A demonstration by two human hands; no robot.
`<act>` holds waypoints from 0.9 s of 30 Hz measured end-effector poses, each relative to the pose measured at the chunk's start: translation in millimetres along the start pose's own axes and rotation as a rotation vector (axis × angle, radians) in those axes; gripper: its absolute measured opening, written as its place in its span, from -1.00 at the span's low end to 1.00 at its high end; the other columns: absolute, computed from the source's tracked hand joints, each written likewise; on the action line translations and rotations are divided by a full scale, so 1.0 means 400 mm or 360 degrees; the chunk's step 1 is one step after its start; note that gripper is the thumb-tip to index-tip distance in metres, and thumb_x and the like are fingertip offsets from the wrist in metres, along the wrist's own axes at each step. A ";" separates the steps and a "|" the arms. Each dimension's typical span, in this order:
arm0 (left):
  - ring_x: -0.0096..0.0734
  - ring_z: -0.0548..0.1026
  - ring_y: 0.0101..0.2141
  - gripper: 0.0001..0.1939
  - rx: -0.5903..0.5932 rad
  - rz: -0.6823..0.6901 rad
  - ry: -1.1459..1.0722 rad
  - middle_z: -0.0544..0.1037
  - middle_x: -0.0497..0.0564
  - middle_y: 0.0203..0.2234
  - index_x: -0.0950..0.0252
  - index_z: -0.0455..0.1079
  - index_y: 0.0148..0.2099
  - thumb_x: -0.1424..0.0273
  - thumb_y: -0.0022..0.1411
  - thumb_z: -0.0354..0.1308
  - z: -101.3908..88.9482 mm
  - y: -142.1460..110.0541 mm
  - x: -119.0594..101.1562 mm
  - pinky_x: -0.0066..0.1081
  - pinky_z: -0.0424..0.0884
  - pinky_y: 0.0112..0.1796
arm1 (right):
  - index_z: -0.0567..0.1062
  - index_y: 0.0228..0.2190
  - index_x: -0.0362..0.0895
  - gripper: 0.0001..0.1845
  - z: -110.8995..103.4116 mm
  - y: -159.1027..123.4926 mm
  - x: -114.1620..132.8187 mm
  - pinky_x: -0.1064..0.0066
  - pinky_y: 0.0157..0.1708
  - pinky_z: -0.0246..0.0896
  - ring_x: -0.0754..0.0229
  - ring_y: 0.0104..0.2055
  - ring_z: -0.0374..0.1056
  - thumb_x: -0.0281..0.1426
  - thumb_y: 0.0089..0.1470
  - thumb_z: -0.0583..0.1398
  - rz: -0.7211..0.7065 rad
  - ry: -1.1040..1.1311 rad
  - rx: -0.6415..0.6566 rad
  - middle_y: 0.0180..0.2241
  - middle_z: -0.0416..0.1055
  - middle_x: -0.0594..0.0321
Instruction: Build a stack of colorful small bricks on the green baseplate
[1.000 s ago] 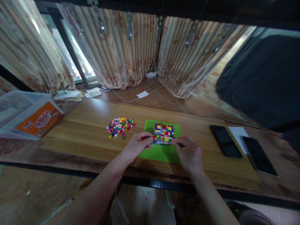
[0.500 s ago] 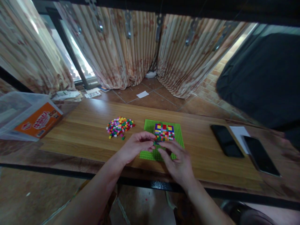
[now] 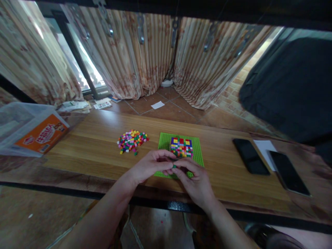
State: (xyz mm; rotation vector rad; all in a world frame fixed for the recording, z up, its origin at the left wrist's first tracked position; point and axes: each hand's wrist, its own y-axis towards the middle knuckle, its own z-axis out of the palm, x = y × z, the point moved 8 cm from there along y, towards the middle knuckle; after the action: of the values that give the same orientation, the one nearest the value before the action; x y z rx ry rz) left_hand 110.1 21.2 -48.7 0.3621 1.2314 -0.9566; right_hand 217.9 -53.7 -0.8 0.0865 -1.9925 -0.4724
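Note:
A small green toy brick (image 3: 174, 166) sits between the fingertips of both hands, just above the near part of the green baseplate (image 3: 198, 152). My left hand (image 3: 153, 165) pinches it from the left, with the fingers curled. From the right, my right hand (image 3: 194, 175) closes thumb and forefinger on the same brick. Right behind the fingers stands a block of many-coloured bricks (image 3: 181, 146) on the baseplate, its near edge partly hidden by the hands. A loose heap of small coloured bricks (image 3: 132, 140) lies on the board to the left of the baseplate.
The wooden board (image 3: 103, 152) bears the work. A clear plastic box (image 3: 26, 114) with an orange label stands at the far left. To the right lie a black phone (image 3: 251, 156), a second phone (image 3: 289, 173) and white paper (image 3: 265, 149). Curtains (image 3: 145, 58) hang behind.
Both hands have come closer together and slightly nearer to me, their fingertips now meeting at the green brick. The block and the heap stay in place.

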 end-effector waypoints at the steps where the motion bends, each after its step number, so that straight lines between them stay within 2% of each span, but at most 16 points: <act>1: -0.50 0.49 -0.48 -0.58 -0.0002 -0.0005 -0.0001 0.58 -0.03 -0.47 0.31 0.50 -0.11 0.21 0.02 0.43 -0.001 0.001 0.002 -0.44 0.39 -0.36 | 0.59 -0.33 -0.04 -0.92 -0.010 0.001 -0.002 0.42 -0.33 0.36 0.25 -0.35 0.43 -0.35 0.19 0.26 0.0005 -0.0030 -0.0031 -0.36 0.53 0.27; 4: -0.52 0.49 -0.47 -0.58 -0.0078 0.0015 -0.0010 0.58 -0.04 -0.45 0.31 0.51 -0.12 0.20 0.03 0.42 -0.015 0.003 0.001 -0.43 0.39 -0.34 | 0.59 -0.33 -0.05 -0.93 -0.055 0.000 -0.021 0.42 -0.38 0.34 0.24 -0.37 0.42 -0.35 0.15 0.27 0.0044 -0.0081 -0.0205 -0.36 0.53 0.26; 7: -0.54 0.47 -0.46 -0.60 -0.0254 0.0065 -0.0013 0.57 -0.05 -0.45 0.32 0.52 -0.14 0.21 0.02 0.42 -0.042 0.005 -0.005 -0.45 0.36 -0.33 | 0.61 -0.32 -0.03 -0.93 -0.091 -0.003 -0.044 0.42 -0.37 0.36 0.23 -0.34 0.45 -0.35 0.13 0.29 0.0072 -0.0045 -0.0353 -0.34 0.54 0.26; 11: -0.54 0.47 -0.44 -0.60 -0.0422 0.0050 0.0002 0.56 -0.05 -0.46 0.34 0.52 -0.15 0.23 0.00 0.42 -0.065 0.006 -0.005 -0.46 0.34 -0.34 | 0.63 -0.29 0.00 -0.91 -0.104 -0.007 -0.059 0.40 -0.33 0.39 0.22 -0.30 0.48 -0.35 0.14 0.29 0.0090 -0.0019 -0.0372 -0.31 0.56 0.26; 18: -0.54 0.45 -0.46 -0.60 -0.0442 0.0028 0.0019 0.55 -0.05 -0.47 0.34 0.52 -0.17 0.23 -0.03 0.42 -0.062 0.012 -0.003 -0.46 0.34 -0.34 | 0.63 -0.26 0.00 -0.88 -0.108 -0.007 -0.055 0.44 -0.36 0.35 0.26 -0.33 0.45 -0.37 0.16 0.28 0.0073 -0.0035 -0.0348 -0.33 0.54 0.29; 22: -0.55 0.45 -0.46 -0.61 -0.0443 0.0045 0.0024 0.55 -0.06 -0.47 0.34 0.52 -0.16 0.24 -0.01 0.41 -0.064 0.014 -0.002 -0.46 0.33 -0.35 | 0.63 -0.28 -0.02 -0.90 -0.115 -0.011 -0.056 0.47 -0.38 0.35 0.30 -0.39 0.42 -0.40 0.11 0.30 0.0086 -0.0057 -0.0408 -0.38 0.53 0.31; 27: -0.57 0.44 -0.47 -0.63 -0.0433 0.0051 0.0030 0.54 -0.07 -0.49 0.34 0.51 -0.17 0.25 0.00 0.40 -0.064 0.015 -0.001 -0.46 0.33 -0.35 | 0.62 -0.35 -0.05 -0.91 -0.122 -0.020 -0.070 0.45 -0.37 0.43 0.27 -0.39 0.49 -0.39 0.01 0.37 0.0222 0.0182 -0.0543 -0.33 0.61 0.26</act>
State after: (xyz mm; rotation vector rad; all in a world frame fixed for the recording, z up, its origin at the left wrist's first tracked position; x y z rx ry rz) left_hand 98.5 42.8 -58.5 0.1758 1.3496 -0.7476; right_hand 272.3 -67.9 -8.6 -0.2316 -1.7675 -0.6931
